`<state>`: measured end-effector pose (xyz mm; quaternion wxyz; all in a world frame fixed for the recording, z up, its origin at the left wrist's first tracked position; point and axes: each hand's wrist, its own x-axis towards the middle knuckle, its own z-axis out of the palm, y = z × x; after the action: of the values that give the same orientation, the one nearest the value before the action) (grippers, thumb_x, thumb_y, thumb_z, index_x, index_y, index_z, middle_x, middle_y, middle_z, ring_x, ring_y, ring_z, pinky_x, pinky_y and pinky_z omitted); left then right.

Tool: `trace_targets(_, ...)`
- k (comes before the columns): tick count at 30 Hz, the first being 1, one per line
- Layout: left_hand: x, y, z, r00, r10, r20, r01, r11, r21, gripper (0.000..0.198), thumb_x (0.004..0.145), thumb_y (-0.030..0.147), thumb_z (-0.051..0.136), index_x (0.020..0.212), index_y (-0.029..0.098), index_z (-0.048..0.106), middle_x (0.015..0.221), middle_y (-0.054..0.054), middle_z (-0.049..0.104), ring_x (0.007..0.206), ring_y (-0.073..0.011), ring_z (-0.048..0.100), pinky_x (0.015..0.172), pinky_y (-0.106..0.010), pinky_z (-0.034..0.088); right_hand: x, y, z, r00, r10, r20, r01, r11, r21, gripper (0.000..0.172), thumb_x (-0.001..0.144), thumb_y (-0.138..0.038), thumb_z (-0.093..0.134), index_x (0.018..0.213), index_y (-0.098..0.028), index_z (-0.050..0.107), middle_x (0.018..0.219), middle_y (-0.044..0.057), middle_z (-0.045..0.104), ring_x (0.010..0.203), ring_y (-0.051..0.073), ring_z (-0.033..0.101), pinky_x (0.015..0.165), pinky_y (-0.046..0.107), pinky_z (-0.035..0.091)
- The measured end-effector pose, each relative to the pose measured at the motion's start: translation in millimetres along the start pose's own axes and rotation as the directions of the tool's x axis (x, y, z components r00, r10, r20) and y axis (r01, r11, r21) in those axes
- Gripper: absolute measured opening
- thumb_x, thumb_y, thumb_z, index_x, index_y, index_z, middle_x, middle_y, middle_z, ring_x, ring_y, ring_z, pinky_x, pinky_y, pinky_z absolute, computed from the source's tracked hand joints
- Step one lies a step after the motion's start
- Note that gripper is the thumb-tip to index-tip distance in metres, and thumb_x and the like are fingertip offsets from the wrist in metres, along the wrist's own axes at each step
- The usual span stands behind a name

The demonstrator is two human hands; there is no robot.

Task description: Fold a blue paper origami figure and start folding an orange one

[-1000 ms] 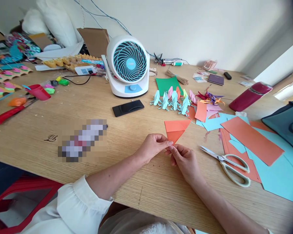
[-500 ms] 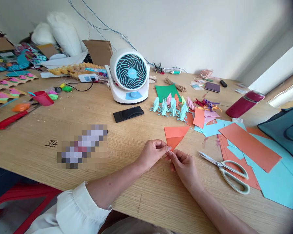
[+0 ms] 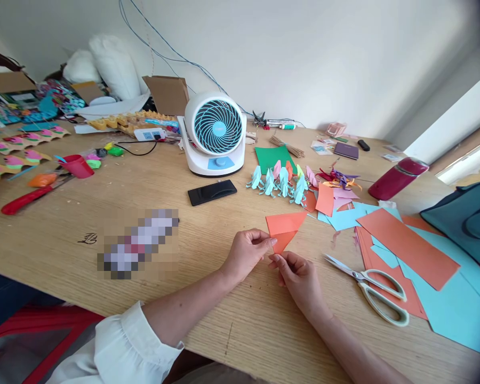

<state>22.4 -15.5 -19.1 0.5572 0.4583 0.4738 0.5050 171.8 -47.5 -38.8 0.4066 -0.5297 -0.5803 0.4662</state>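
A folded piece of orange paper (image 3: pixel 285 226) is held up above the wooden table, its wide end pointing away from me and its narrow tip toward me. My left hand (image 3: pixel 246 253) pinches its left side between thumb and fingers. At the bottom tip, my right hand (image 3: pixel 302 277) is closed with thumb against forefinger, gripping the paper's point. To the right of my hands lie scissors (image 3: pixel 362 277) with pale handles, their blades nearly together. Beyond the paper stand several small folded paper figures (image 3: pixel 284 180) in light blue, pink, orange and yellow-green.
Orange sheets (image 3: pixel 410 248) and light blue sheets (image 3: pixel 460 309) overlap at the right, near a maroon flask (image 3: pixel 398 178) and a teal bag (image 3: pixel 464 218). A white fan (image 3: pixel 218 128) stands behind a black phone (image 3: pixel 212 192). A red cup (image 3: pixel 78 166) and red-handled knife (image 3: pixel 28 200) lie left.
My left hand has slid slightly up the paper's edge, away from my right fingertips. The paper has shifted a little left, and a dark blurred shape has appeared at the left edge.
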Motion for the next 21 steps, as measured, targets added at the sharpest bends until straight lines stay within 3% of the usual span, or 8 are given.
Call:
trace_targets(10, 0, 17, -1.7, 0.998, -0.033, -0.052, 0.025, 0.988, -0.149, 0.036, 0.063, 0.045, 0.081, 0.065, 0.012, 0.066, 0.063, 0.002, 0.057, 0.054, -0.006, 0.042, 0.047, -0.019, 0.033, -2, -2, 1, 1.0, -0.017, 0.02, 0.018, 0.999, -0.048, 0.047, 0.087, -0.06, 0.059, 0.067, -0.018, 0.063, 0.052, -0.002, 0.053, 0.042, 0.011, 0.048, 0.044, 0.024, 0.033)
trace_targets(17, -2, 16, -2.0, 0.999, 0.036, -0.013, -0.037, 0.997, -0.069, 0.03, 0.07, 0.039, 0.077, 0.064, 0.013, 0.064, 0.057, 0.004, 0.054, 0.05, -0.006, 0.041, 0.048, -0.02, 0.032, 1, -5, -2, 0.996, -0.014, 0.091, 0.005, 0.994, 0.106, 0.04, 0.082, -0.059, 0.066, 0.078, -0.019, 0.067, 0.066, 0.004, 0.066, 0.06, 0.018, 0.058, 0.053, 0.027, 0.043)
trace_targets(21, -7, 16, 0.5, 0.997, 0.059, 0.048, -0.06, 0.998, 0.003, 0.027, 0.072, 0.036, 0.074, 0.063, 0.014, 0.063, 0.062, 0.002, 0.059, 0.055, -0.0084, 0.048, 0.054, -0.021, 0.037, 5, -3, -4, 0.999, -0.014, 0.045, 0.005, 0.981, 0.196, 0.039, 0.081, -0.057, 0.07, 0.07, -0.019, 0.066, 0.063, 0.002, 0.062, 0.059, 0.015, 0.053, 0.054, 0.026, 0.042)
